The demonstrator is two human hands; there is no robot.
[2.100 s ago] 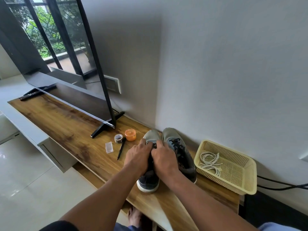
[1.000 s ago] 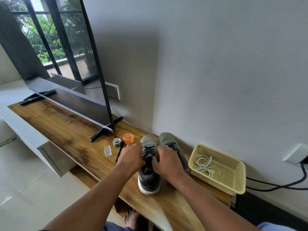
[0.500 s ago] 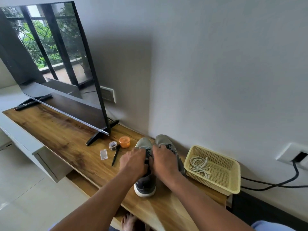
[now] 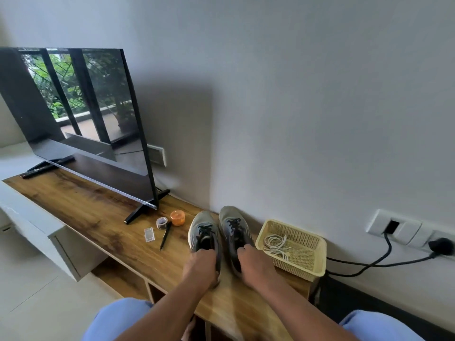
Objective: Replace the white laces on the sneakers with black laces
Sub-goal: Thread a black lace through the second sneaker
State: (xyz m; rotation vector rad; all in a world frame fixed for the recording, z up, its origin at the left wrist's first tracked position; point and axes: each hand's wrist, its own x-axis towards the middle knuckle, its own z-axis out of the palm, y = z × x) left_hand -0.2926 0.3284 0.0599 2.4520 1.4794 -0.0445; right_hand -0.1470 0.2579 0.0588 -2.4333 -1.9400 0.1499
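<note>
You hold both black-laced sneakers at the heels.
Your left hand (image 4: 200,268) grips the left sneaker (image 4: 203,231); your right hand (image 4: 256,263) grips the right sneaker (image 4: 234,227). White laces (image 4: 274,243) lie in the basket (image 4: 317,264), right.

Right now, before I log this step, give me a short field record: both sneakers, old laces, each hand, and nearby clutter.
left sneaker: on the wooden shelf, black lace threaded
right sneaker: beside it, toe to the wall, black lace threaded
white laces: coiled in the yellow basket, right of the sneakers
left hand: grips the left sneaker's heel
right hand: on the right sneaker's heel end; exact hold unclear
clutter: pen, tape roll, orange tub, left of the sneakers
</note>
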